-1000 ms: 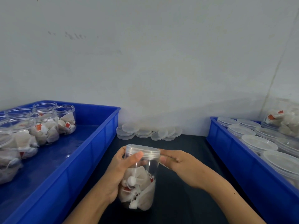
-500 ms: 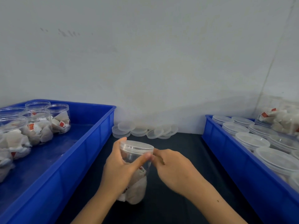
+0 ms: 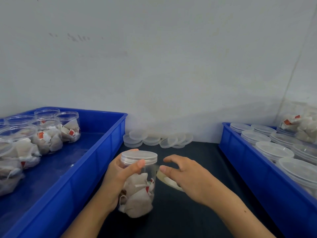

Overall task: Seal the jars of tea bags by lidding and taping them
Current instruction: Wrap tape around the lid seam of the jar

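1. Lidded jar of tea bags stands upright on the bench, lid on.
2. Your left hand wraps the jar, thumb at the lid rim.
3. Your right hand sits just right of it, fingers loosely spread, apparently drawing clear tape from a roll beneath; grip unclear.

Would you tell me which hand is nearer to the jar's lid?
Left. The left hand grips the jar, thumb just under the lid; the right hand is beside it, apart.
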Available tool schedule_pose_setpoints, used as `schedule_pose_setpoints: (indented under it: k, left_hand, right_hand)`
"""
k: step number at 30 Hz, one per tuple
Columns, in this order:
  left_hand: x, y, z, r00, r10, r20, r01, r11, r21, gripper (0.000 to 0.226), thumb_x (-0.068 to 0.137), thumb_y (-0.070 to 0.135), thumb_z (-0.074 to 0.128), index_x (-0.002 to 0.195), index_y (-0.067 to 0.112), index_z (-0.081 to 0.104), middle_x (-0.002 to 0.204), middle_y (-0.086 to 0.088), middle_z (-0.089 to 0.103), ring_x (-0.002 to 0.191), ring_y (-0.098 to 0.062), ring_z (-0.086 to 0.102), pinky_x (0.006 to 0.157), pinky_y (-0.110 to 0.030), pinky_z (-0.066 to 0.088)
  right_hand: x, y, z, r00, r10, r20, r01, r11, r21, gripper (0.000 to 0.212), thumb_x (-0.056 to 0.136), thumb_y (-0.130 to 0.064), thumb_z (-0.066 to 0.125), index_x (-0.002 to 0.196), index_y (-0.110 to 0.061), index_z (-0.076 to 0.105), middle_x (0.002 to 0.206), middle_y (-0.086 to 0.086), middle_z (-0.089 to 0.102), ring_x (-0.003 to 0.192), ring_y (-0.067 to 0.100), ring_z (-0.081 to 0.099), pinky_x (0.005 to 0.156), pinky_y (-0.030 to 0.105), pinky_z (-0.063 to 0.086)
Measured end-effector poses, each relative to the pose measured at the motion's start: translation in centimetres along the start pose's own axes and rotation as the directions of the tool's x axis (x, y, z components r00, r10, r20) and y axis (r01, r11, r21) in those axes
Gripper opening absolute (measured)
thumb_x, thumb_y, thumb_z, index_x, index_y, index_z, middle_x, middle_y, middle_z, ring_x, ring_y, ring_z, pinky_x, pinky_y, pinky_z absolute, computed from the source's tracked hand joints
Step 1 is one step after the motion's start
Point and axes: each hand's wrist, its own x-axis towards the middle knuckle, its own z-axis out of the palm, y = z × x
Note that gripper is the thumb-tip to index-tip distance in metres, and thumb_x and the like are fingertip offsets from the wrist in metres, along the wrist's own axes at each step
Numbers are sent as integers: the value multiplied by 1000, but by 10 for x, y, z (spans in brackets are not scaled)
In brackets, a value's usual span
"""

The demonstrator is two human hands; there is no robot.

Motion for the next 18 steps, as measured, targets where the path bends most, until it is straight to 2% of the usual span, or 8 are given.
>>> schedule_pose_setpoints:
  k: [4,7,11,15,16,18]
  left_hand:
    - [1,0,-1,999,-13,46,15,999,-37,113,25,67,89,121,12,63,96,-7,72,86,-17,68,77,-33,50]
    - [1,-1,-1,995,-47,91,55,995,-85,114,24,63,91,120,9,62,91,-8,73,80,-16,70,70,-30,54]
    - [-1,-3,-2,980,-102,169,125,983,-135,108,22,64,90,114,14,64,101,-16,73,89,-27,71,72,-36,58]
    - [-3,-3,0,978,-126,163,149,979,-138,113,19,63,91,118,19,57,105,-10,73,93,-25,72,66,-30,59]
    - [-3,-3,1,979,-127,161,146,983,-113,109,24,63,90,119,19,55,107,-10,72,94,-25,71,67,-29,58]
    - [-4,-2,4,983,-111,148,122,990,-65,86,51,61,84,121,18,55,112,-12,70,96,-25,71,72,-33,58]
  right_hand:
    - [0,4,-3,996,-63,-66,57,994,-89,41,95,-58,41,135,-51,42,136,-18,53,119,8,52,87,24,37]
    - [0,3,-4,992,-100,-81,90,989,-119,38,98,-52,40,136,-51,44,137,-22,52,124,6,48,93,23,37]
    - [0,0,3,986,-152,-64,141,979,-150,38,100,-49,37,137,-51,43,134,-19,56,123,7,51,92,23,40]
    - [2,2,6,986,-144,-88,130,981,-142,32,100,-46,40,129,-53,50,120,-18,65,109,8,60,84,24,45]
    - [2,4,5,987,-132,-91,120,985,-122,30,100,-46,41,126,-52,53,119,-19,66,107,7,60,82,22,46]
    - [4,6,4,989,-110,-94,100,990,-102,28,99,-47,43,119,-46,62,110,-12,70,97,10,64,79,23,50]
